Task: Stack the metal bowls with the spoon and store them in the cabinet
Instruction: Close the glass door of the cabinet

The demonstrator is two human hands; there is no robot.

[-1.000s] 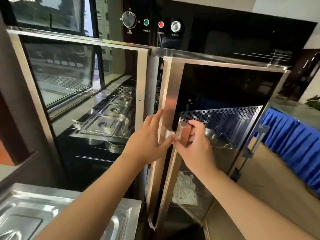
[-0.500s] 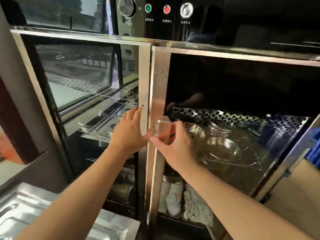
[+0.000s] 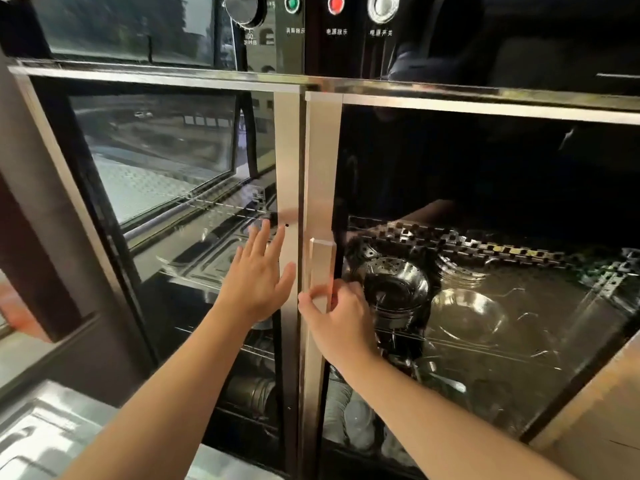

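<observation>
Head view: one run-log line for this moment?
phase: closing cabinet | left hand: open, flat on left glass door | right hand: on steel door handle | stacked metal bowls: inside

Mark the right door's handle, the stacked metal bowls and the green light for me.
door handle [image 3: 322, 271], head view, bare upper front face.
stacked metal bowls [image 3: 394, 289], head view, top bowl's inside.
green light [image 3: 292, 2], head view, lens centre.

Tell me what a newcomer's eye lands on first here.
First, the two bare arms at centre: the right hand grips the metal door handle of the glass-fronted cabinet, the left hand spread open beside it. Next, the stacked metal bowls behind the right-hand glass, then the green light and red light up top.
</observation>
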